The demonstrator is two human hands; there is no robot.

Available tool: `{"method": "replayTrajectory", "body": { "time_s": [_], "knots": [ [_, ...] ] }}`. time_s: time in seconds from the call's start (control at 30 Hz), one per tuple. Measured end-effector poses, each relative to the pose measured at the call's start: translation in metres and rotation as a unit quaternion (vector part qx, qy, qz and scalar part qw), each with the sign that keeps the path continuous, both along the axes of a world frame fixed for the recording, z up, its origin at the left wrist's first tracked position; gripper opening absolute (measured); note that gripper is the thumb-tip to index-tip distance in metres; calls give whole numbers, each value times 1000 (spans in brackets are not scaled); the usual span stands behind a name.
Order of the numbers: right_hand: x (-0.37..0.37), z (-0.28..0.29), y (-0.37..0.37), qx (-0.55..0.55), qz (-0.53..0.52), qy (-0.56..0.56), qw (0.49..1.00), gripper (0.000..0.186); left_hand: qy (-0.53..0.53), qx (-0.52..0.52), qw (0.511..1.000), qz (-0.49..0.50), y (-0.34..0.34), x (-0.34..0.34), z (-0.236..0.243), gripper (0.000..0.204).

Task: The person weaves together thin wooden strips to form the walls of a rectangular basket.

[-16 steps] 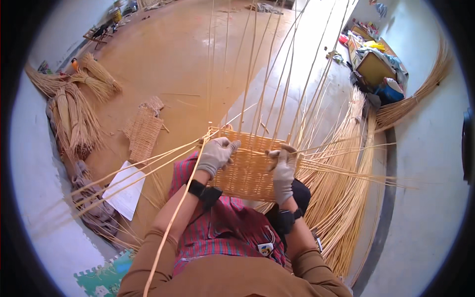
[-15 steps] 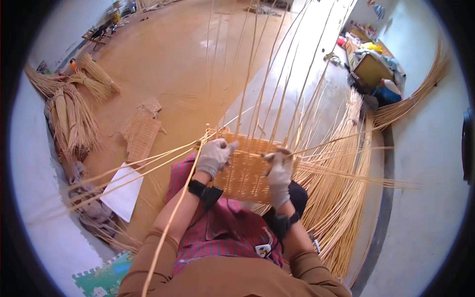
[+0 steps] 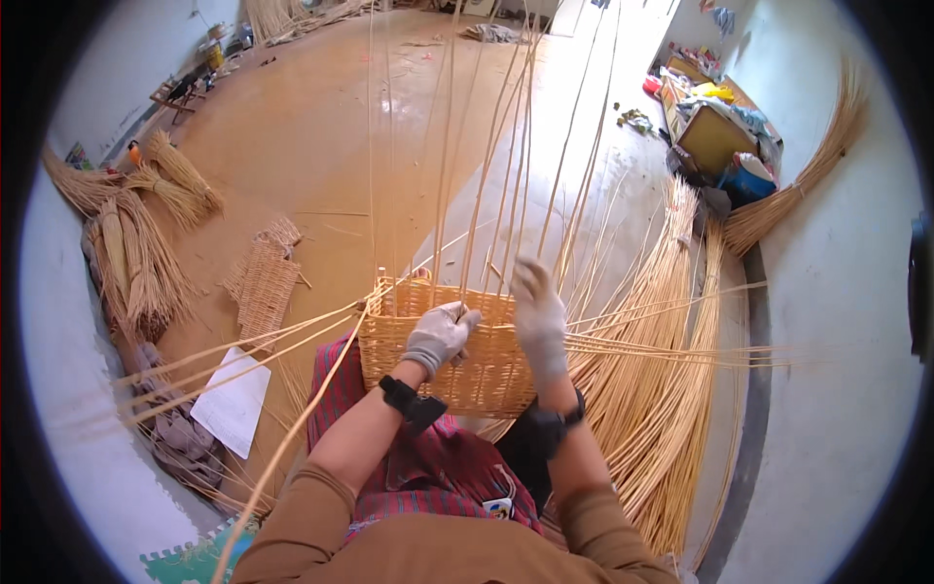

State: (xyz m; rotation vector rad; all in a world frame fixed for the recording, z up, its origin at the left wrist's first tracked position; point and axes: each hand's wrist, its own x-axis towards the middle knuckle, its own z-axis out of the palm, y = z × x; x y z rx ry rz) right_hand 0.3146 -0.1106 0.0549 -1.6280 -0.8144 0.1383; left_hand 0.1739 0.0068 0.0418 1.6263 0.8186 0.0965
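A half-woven wicker basket (image 3: pixel 491 375) rests on my lap, with long upright rods rising from its rim and more rods reaching out sideways. My left hand (image 3: pixel 441 336), in a pale glove, is closed at the near rim, with its thumb and fingers round a wicker rod. At the basket's right end, my right hand (image 3: pixel 541 316), also gloved, is lifted beside the upright rods. Its fingers point up and are smeared by motion, so whether they hold a rod is unclear. One thick loose rod (image 3: pixel 297 440) runs from the left corner down past my left arm.
Long wicker rods (image 3: pixel 662 389) lie in a big bundle at my right. A flat woven panel (image 3: pixel 265 287) and a white sheet (image 3: pixel 232 401) are on the floor to the left. Several bundles (image 3: pixel 131 243) lean by the left wall. A cluttered cabinet (image 3: pixel 720 141) stands far right.
My right hand has left the right end of the rim and risen. The left hand has shifted right along the near rim. The basket has tilted, showing more of its inside.
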Motion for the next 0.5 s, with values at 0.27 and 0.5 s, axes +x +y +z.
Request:
{"method": "replayTrajectory", "body": {
  "time_s": [0.27, 0.5],
  "knots": [
    [7, -13, -47, 177, -56, 119, 975, 46, 12, 10, 999, 28, -2, 1, 14, 34],
    [-4, -30, -151, 184, -139, 302, 925, 15, -205, 346, 910, 101, -47, 37, 29, 23]
  ]
}}
